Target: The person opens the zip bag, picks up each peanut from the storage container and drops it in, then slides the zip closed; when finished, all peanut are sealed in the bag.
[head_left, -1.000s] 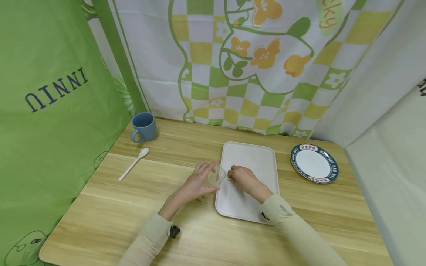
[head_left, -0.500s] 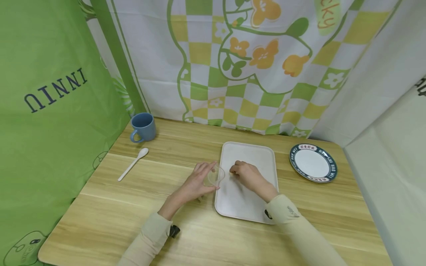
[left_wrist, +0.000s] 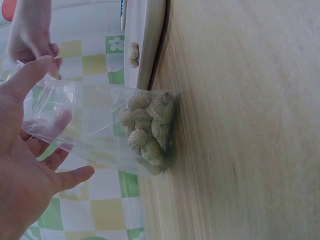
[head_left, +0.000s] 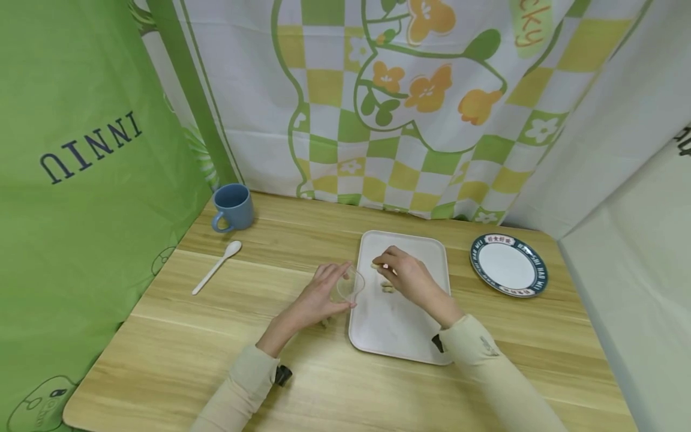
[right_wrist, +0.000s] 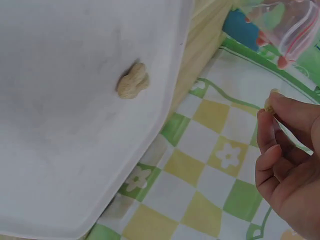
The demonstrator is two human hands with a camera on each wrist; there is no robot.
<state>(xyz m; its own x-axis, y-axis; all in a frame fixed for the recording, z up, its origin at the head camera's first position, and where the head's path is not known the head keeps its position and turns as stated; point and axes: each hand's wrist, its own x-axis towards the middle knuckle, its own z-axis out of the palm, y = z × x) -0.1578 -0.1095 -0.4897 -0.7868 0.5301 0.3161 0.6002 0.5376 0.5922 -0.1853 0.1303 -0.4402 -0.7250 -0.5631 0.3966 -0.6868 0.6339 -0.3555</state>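
Observation:
My left hand (head_left: 317, 302) holds a clear plastic zip bag (left_wrist: 95, 107) upright by its mouth, thumb on one side and fingers on the other. Several peanuts in their shells (left_wrist: 142, 127) fill the bottom of the bag, which stands on the wooden table. Over the white tray (head_left: 378, 330), my right hand (head_left: 407, 276) pinches a peanut (head_left: 375, 265) between thumb and forefinger. Mostly covered by the fingertips, that peanut (right_wrist: 270, 105) shows only in part in the right wrist view. Below the right hand, a couple of peanuts (head_left: 387, 288) lie close together on the tray.
A blue mug (head_left: 234, 207) stands at the table's back left corner, with a white spoon (head_left: 217, 267) in front of it. To the right of the tray lies a round plate (head_left: 509, 265) with a dark patterned rim. Curtains hang behind and at both sides.
My right hand has lifted from the tray and moved away from me, a peanut between its fingertips. Peanuts on the tray have come into sight beneath it. The left hand stays with the bag.

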